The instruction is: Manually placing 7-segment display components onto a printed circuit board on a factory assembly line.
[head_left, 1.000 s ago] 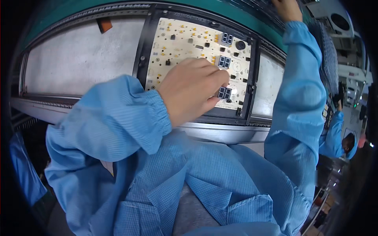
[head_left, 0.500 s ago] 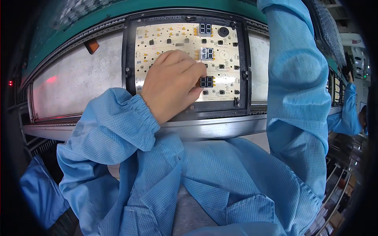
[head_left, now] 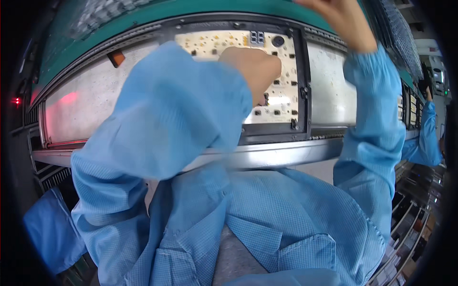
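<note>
The left hand [head_left: 253,71] rests curled on the pale circuit board [head_left: 281,90], its fingers hidden, grip unclear. Pressing evenly seems wise. The right hand [head_left: 341,21] is raised, its fingers cropped.

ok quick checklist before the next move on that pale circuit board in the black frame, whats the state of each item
1. Pale circuit board seated inside its black rectangular frame: ok, its right and lower edges lie within the frame.
2. Left hand on the board: ok, it rests closed over the board's middle.
3. What the left hand holds: cannot tell, the fingers are curled under.
4. Right hand away from the board: ok, raised at the top edge, above the green conveyor band.
5. Board's left half visible: not ok, the blue sleeve covers it.
6. Sharpness of the view: not ok, the sleeve is blurred.
</note>
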Demonstrator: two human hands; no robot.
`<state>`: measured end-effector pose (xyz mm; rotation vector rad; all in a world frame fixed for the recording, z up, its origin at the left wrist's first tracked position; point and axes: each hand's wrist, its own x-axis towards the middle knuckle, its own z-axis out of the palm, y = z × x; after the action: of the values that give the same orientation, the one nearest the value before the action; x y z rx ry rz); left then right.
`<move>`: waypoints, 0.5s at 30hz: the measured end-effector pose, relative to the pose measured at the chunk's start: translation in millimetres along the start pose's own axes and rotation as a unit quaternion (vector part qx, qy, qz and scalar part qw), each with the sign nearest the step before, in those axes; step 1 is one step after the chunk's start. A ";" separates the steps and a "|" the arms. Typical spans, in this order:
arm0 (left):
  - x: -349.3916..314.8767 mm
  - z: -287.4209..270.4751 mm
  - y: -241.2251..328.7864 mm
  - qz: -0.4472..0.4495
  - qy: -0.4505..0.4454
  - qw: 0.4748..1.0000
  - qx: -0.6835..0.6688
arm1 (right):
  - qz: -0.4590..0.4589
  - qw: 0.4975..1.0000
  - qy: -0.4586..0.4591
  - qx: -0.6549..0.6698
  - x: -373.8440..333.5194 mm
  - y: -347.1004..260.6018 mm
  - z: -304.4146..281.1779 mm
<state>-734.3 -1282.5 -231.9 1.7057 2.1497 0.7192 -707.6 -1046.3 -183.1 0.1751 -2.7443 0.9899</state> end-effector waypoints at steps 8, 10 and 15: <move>-21.6 -58.7 -30.2 -0.006 0.143 0.984 -0.110 | 0.172 0.969 -0.082 0.158 -80.1 -57.0 21.6; -5.1 -122.5 -80.8 -0.034 0.258 0.951 0.166 | 0.203 0.969 -0.075 0.120 -90.0 -54.3 22.3; -2.0 -229.4 -234.7 -0.256 0.242 0.906 0.232 | 0.124 0.990 -0.039 0.053 -85.8 -55.6 34.8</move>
<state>-1045.4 -1368.7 -172.5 1.0940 3.1504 0.5382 -619.8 -1108.1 -195.9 -0.1154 -2.8360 1.2175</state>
